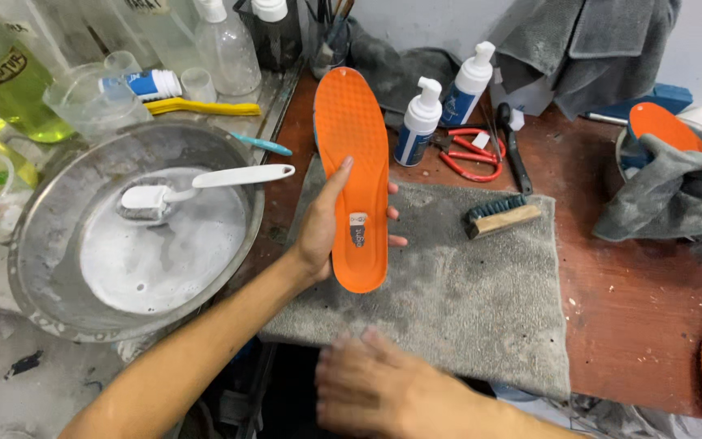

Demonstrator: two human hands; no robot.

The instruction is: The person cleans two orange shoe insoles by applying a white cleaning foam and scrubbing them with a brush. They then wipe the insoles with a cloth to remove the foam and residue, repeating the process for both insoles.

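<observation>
Orange insole (357, 154): one piece, long and textured, with a small grey patch near the heel end. Held up over the left edge of the grey towel (465, 301), toe end pointing away from the person. Left hand (322, 232) clamped on it from the left side, thumb lying along the edge, fingertips showing past the right edge.

Right hand (375, 382): flat, palm down, fingers loosely together, resting on the near edge of the grey towel; holds nothing.

Grey towel: spread flat on the red-brown surface (635, 301), worn and stained.

Wooden brush (501, 215): dark bristles, lying on the towel's far right corner, well apart from the insole.

Metal basin (42, 244): round, left of the towel, holding cloudy white water. White-handled brush (205, 183) rests in it, head in the water, handle across toward the rim.

Two foam pump bottles (440, 110): white with blue labels, upright just beyond the towel, right of the insole's toe end.

Red-handled pliers (473, 154): lying beside the bottles.

Second orange insole (664, 126): far right, partly under a crumpled grey cloth (676, 199).

Yellow brush handle (201, 107): lying behind the basin.
</observation>
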